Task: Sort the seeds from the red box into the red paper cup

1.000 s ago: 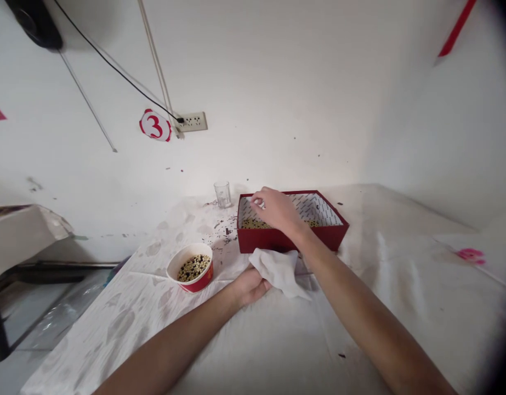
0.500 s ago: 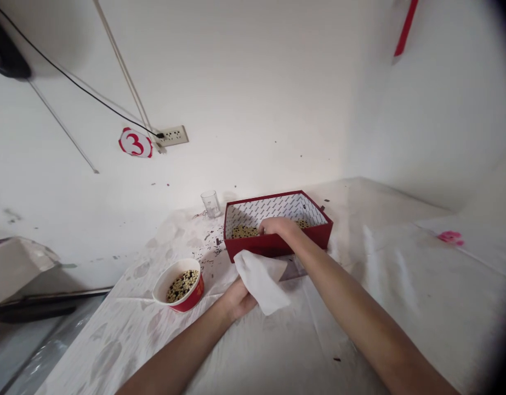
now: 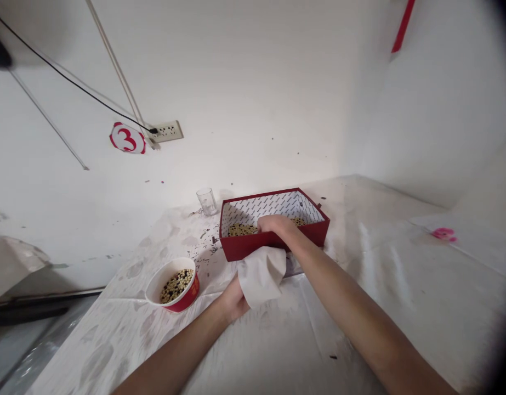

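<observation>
My right hand (image 3: 273,224) reaches over the front wall of a dark red box (image 3: 253,247) with a patterned white lining. Its fingertips are down among pale and black beans (image 3: 241,229), hidden by the hand and the wall, so what they hold cannot be made out. Just in front of the box, my left hand (image 3: 235,300) grips a limp white cloth (image 3: 261,274), possibly a small bag, from below. The cloth covers most of those fingers and touches or nearly touches the box front.
A red and white paper bowl (image 3: 187,296) of similar beans stands to the left. Behind it are a clear glass (image 3: 206,202) and dark scraps (image 3: 209,249) scattered over the pale tablecloth (image 3: 384,307). A socket strip (image 3: 168,131) with a black cable is on the wall.
The white cloth has shifted up against the box front and looks more bunched and open. My right hand stays inside the box. The whole view has shifted slightly.
</observation>
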`<state>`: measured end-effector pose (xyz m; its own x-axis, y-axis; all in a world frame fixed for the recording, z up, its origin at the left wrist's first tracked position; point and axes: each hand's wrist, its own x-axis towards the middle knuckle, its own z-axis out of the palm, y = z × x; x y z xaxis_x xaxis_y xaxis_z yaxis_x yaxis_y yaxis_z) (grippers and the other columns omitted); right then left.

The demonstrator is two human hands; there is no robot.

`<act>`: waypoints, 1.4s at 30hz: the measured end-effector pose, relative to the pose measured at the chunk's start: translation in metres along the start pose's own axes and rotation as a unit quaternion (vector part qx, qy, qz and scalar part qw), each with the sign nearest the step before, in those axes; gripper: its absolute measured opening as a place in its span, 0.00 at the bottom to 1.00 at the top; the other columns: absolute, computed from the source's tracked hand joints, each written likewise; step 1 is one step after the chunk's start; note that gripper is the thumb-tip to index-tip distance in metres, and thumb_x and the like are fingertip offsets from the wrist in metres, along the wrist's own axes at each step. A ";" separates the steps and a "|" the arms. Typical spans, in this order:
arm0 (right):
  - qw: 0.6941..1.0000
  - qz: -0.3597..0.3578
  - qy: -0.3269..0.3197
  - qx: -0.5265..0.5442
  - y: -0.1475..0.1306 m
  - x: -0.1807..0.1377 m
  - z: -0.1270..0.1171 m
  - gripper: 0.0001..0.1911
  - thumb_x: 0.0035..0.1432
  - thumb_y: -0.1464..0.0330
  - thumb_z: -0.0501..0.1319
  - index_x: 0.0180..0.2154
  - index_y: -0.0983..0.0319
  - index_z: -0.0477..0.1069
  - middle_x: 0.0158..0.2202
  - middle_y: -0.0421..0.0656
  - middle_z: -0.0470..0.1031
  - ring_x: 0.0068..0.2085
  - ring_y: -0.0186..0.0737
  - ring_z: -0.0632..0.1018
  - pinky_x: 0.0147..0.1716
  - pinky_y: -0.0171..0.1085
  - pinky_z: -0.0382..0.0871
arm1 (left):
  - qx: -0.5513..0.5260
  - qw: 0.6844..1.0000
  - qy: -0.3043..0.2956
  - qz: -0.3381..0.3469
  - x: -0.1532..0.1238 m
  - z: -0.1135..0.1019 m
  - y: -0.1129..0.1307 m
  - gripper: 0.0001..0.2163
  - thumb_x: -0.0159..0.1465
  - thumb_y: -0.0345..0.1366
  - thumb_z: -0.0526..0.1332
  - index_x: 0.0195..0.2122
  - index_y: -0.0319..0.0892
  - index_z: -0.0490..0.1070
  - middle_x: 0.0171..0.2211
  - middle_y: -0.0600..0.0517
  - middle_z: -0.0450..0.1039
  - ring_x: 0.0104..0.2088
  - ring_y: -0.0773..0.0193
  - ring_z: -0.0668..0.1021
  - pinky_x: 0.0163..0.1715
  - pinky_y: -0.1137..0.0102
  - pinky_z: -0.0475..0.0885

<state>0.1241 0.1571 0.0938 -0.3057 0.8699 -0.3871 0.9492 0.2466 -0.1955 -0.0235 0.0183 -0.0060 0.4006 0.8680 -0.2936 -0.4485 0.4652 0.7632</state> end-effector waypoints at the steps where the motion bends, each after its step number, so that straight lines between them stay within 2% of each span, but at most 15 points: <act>1: 1.000 0.000 0.000 0.001 0.000 0.000 0.000 0.15 0.53 0.70 0.63 0.43 0.60 0.81 0.45 0.49 0.81 0.41 0.48 0.82 0.40 0.41 0.75 | 0.014 1.000 0.011 0.015 -0.001 0.002 -0.001 0.16 0.60 0.38 0.68 0.49 0.42 0.76 0.44 0.46 0.81 0.44 0.56 0.81 0.48 0.63 0.74; 7: 1.000 0.006 -0.015 0.000 0.000 0.003 -0.002 0.14 0.50 0.69 0.65 0.40 0.61 0.81 0.45 0.49 0.81 0.40 0.49 0.82 0.39 0.41 0.76 | 0.055 0.994 0.062 0.068 -0.003 0.002 -0.008 0.25 0.48 0.29 0.75 0.49 0.46 0.76 0.44 0.48 0.81 0.44 0.54 0.81 0.47 0.64 0.75; 13: 1.000 0.012 -0.022 0.006 0.001 0.006 -0.001 0.12 0.50 0.67 0.66 0.39 0.60 0.82 0.44 0.49 0.81 0.41 0.51 0.82 0.40 0.44 0.76 | 0.061 0.994 0.045 0.083 -0.003 -0.001 -0.010 0.26 0.48 0.27 0.73 0.49 0.45 0.76 0.41 0.48 0.82 0.46 0.50 0.81 0.50 0.62 0.75; 22: 1.000 -0.023 0.004 0.011 -0.002 -0.003 -0.003 0.16 0.50 0.72 0.65 0.43 0.58 0.81 0.45 0.46 0.82 0.42 0.47 0.82 0.41 0.40 0.74 | 0.025 0.995 0.032 0.086 -0.006 0.000 -0.013 0.30 0.46 0.20 0.73 0.50 0.45 0.74 0.43 0.47 0.82 0.50 0.48 0.80 0.55 0.57 0.71; 25: 1.000 -0.024 0.008 0.010 -0.003 -0.004 -0.004 0.16 0.51 0.72 0.64 0.43 0.59 0.81 0.44 0.46 0.82 0.42 0.46 0.82 0.39 0.39 0.74 | 0.030 0.995 0.022 0.091 -0.004 0.000 -0.012 0.29 0.45 0.21 0.73 0.50 0.44 0.74 0.44 0.46 0.81 0.50 0.50 0.80 0.56 0.57 0.71; 30: 0.999 -0.029 0.015 0.009 -0.003 -0.004 -0.004 0.13 0.53 0.71 0.63 0.41 0.62 0.81 0.44 0.49 0.82 0.41 0.48 0.82 0.39 0.40 0.75 | 0.015 0.996 0.045 0.077 0.000 -0.001 -0.010 0.26 0.49 0.24 0.72 0.50 0.45 0.74 0.43 0.47 0.82 0.48 0.53 0.81 0.55 0.58 0.71; 35: 1.000 -0.021 0.001 0.009 -0.001 0.003 -0.002 0.15 0.52 0.69 0.64 0.42 0.62 0.81 0.44 0.49 0.82 0.41 0.47 0.82 0.40 0.41 0.76 | -0.032 0.996 0.010 0.081 0.000 0.000 -0.006 0.26 0.52 0.25 0.71 0.53 0.44 0.74 0.44 0.46 0.81 0.48 0.53 0.81 0.57 0.58 0.69; 38: 1.000 -0.015 -0.011 0.005 0.002 0.009 -0.001 0.13 0.51 0.69 0.65 0.40 0.62 0.81 0.45 0.50 0.81 0.41 0.49 0.82 0.40 0.43 0.76 | -0.065 0.997 -0.004 0.036 0.000 -0.002 -0.004 0.22 0.56 0.31 0.69 0.53 0.40 0.74 0.44 0.44 0.82 0.49 0.52 0.80 0.56 0.60 0.69; 40: 1.000 -0.013 -0.016 0.005 0.003 0.010 0.000 0.12 0.50 0.69 0.65 0.38 0.62 0.82 0.45 0.51 0.81 0.40 0.50 0.82 0.40 0.44 0.76 | -0.083 0.997 -0.008 0.003 0.001 -0.004 -0.002 0.19 0.59 0.34 0.66 0.52 0.38 0.74 0.42 0.45 0.82 0.47 0.52 0.81 0.55 0.61 0.70; 42: 1.000 -0.014 -0.014 0.009 0.003 0.009 0.000 0.11 0.49 0.69 0.66 0.36 0.62 0.82 0.44 0.50 0.81 0.40 0.50 0.82 0.40 0.44 0.77 | -0.099 0.995 -0.008 0.003 0.001 -0.006 -0.001 0.18 0.61 0.34 0.62 0.52 0.39 0.75 0.39 0.47 0.83 0.42 0.55 0.82 0.51 0.64 0.71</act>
<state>0.1239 0.1658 0.0899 -0.3336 0.8507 -0.4064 0.9391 0.2618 -0.2228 -0.0272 0.0197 -0.0101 0.4092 0.8684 -0.2801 -0.5988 0.4872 0.6356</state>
